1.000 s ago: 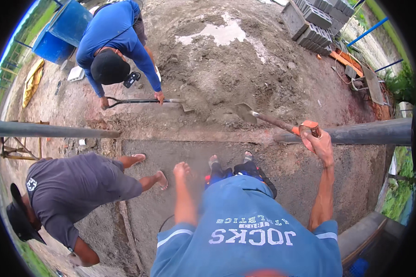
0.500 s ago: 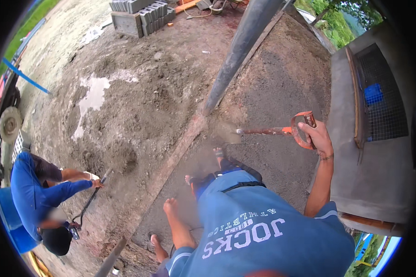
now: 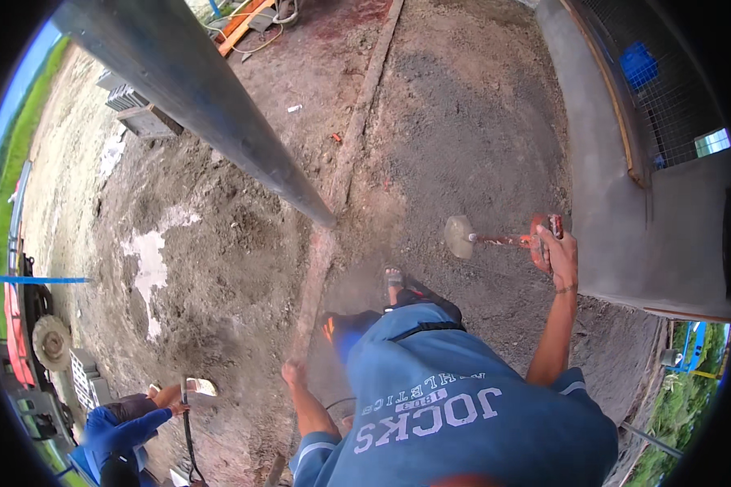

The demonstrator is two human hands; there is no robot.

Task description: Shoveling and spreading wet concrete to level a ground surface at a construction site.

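You are holding a shovel point(image 3: 495, 239) out to your right, your right hand point(image 3: 557, 253) wrapping closed around its red grip while the short shaft is running level to the left and ending in a pale, dust-coated blade that is hanging just above the ground point(image 3: 463, 138). Your left hand point(image 3: 293, 373) is hanging free at your side, touching nothing; its fingers are looking loosely curled, though at this size you cannot tell exactly how far they are spread. Both of your forearms are coming out of a blue shirt point(image 3: 463, 406) with short sleeves, and your sandalled foot point(image 3: 394, 284) is standing on grey packed earth just left of the blade. A thick grey metal pipe point(image 3: 195, 97) is crossing the upper left of the view at a slant, its end stopping near a narrow wooden strip point(image 3: 345, 170) that is lying along the ground. Left of that strip a heap of wet grey mortar mix point(image 3: 219, 260) is spreading out, with a pale puddle in it. At the lower left another person in blue point(image 3: 122, 426) is bending over with a long-handled tool. A low concrete wall point(image 3: 609, 203) topped by wire mesh is running along your right side, well apart from the blade.
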